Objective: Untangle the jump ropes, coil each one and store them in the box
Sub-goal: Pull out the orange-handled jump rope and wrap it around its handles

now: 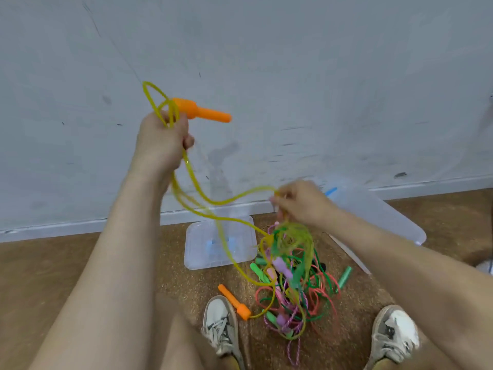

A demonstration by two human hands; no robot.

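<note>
Left hand gripping yellow rope loops, right hand pinching it, box partly behind arm, tangle blurred

My left grip is raised on an outstretched arm, fingers curled tight round the yellow rope. My right grip hangs lower, pinching the same rope.

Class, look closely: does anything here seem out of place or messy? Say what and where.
The jump ropes lie in a knotted heap on the floor; one orange handle trails out of it.
</note>
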